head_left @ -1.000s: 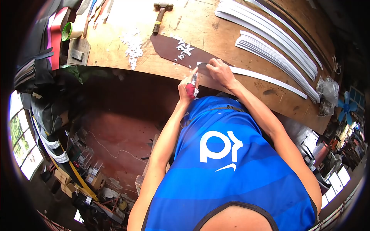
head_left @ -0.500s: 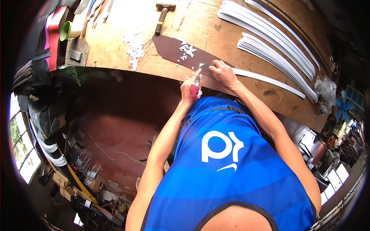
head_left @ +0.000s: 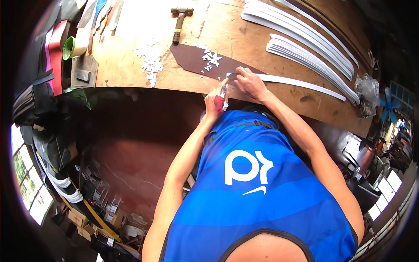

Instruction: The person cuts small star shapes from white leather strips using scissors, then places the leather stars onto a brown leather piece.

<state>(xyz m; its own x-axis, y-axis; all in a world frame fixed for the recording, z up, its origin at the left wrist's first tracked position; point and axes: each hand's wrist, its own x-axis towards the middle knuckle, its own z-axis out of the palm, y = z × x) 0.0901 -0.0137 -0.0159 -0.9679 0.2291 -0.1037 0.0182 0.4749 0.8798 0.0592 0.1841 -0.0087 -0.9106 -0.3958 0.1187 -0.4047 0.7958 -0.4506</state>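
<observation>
A long white strip [head_left: 305, 83] lies along the workbench's near edge, its left end on a brown board [head_left: 196, 60]. My right hand [head_left: 251, 83] is closed over that end, fingers curled on a small dark flat piece [head_left: 232, 76] that rests on the strip. Beside it, my left hand [head_left: 214, 101] has its index finger stretched to the strip's tip. The other left fingers are folded around something with red and whitish wrapping [head_left: 220, 104]; what it is, I cannot make out. Small white offcuts [head_left: 211, 59] are scattered on the board.
A hammer [head_left: 179, 25] lies behind the board. More white clippings [head_left: 150, 63] are heaped to its left. Stacks of white strips [head_left: 305, 63] fill the bench's right side, near a clear plastic bag [head_left: 367, 96]. A green-rimmed cup [head_left: 69, 48] and hand tools [head_left: 102, 19] are at the left.
The view has shifted slightly, so the bench's left side sits lower in the picture. Less of the dark piece shows beyond my right fingers. Both hands stay at the strip's end.
</observation>
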